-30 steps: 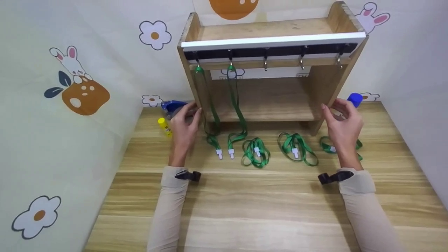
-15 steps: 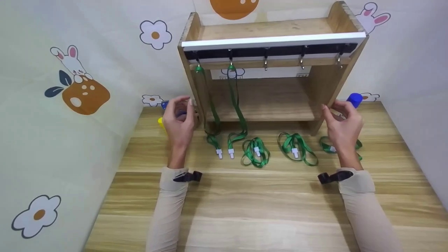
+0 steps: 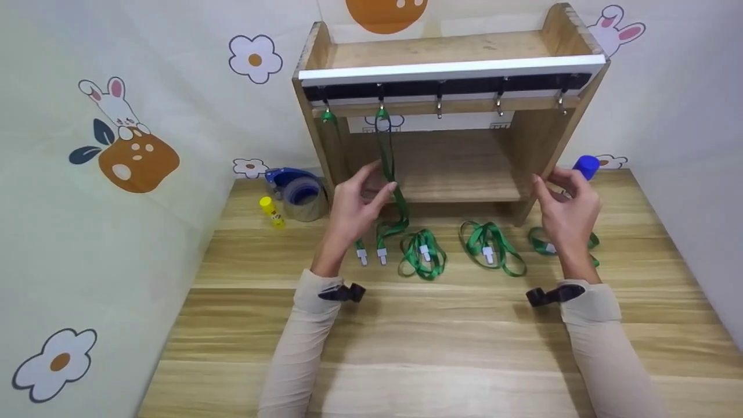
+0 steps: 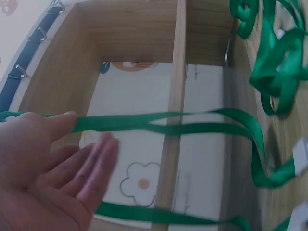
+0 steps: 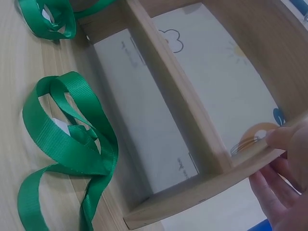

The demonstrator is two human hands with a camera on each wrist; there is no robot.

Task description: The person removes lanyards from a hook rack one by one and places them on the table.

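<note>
A small wooden rack (image 3: 464, 168) stands at the back of the table, with a row of metal hooks along its front. Green lanyards hang from its two leftmost hooks. My left hand (image 3: 354, 209) is at the second hanging lanyard (image 4: 125, 122), fingers apart and loosely bent; the thumb overlaps the strap in the left wrist view. My right hand (image 3: 572, 212) holds the front edge of the rack's right side panel, thumb inside and fingers outside in the right wrist view. Part of the first lanyard (image 3: 328, 117) is hidden behind my left hand.
Coiled green lanyards lie before the rack, one at the middle (image 3: 424, 252), another coil (image 3: 493, 247) to its right, and a third partly under my right wrist. A tape dispenser (image 3: 302, 194) and yellow glue stick (image 3: 271, 212) sit left; a blue cap (image 3: 586, 167) shows right.
My left hand has let go of the rack's left side, drawn back, then moved right to the second hanging lanyard. The tape dispenser is uncovered. My right hand stays on the rack.
</note>
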